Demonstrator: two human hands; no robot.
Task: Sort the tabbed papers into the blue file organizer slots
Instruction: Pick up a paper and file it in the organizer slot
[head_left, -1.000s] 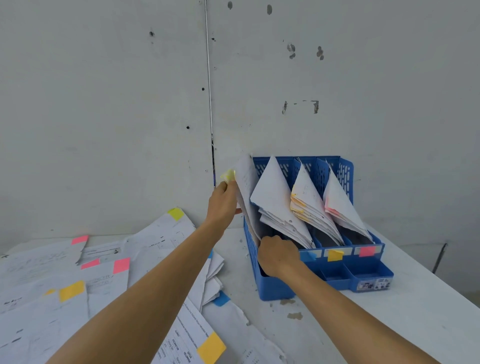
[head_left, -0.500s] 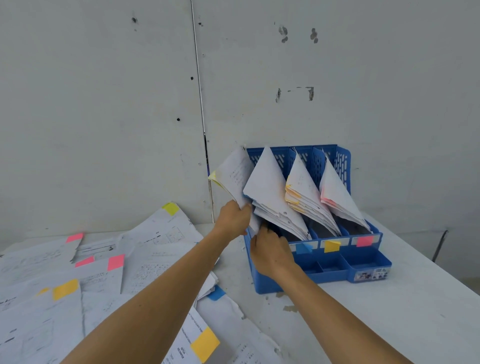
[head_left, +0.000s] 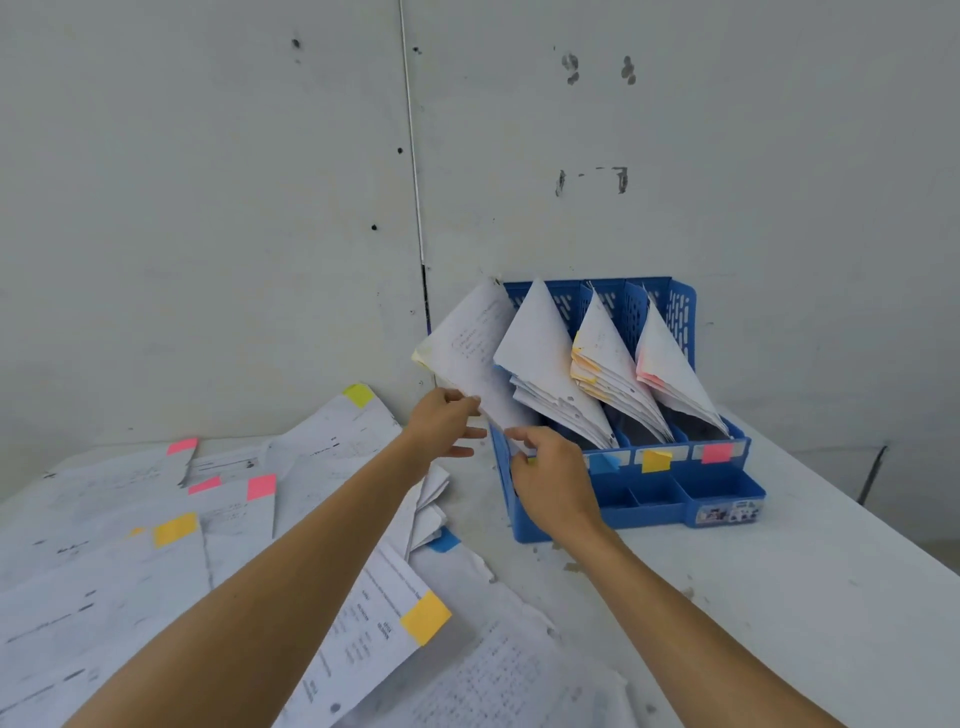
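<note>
Your left hand (head_left: 444, 426) pinches the yellow-tab sheet (head_left: 467, 353) by its lower edge, right hand (head_left: 556, 480) pinches its btm corner at the blue organizer (head_left: 727, 493) leftmost slot; sheet leans out left, slot's down-right of your fingers, right hand nearer.

Smooth, perforated blue plastic file organizer (head_left: 680, 322); thin, matt, creased white paper sheets (head_left: 104, 597); scuffed, stained matt white tabletop (head_left: 779, 597).

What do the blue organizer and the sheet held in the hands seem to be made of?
The blue organizer is probably moulded plastic, smooth with a slight sheen; its back walls have cut-out slots. The held sheet looks like thin matte white paper: it bends and shows faint print.
</note>
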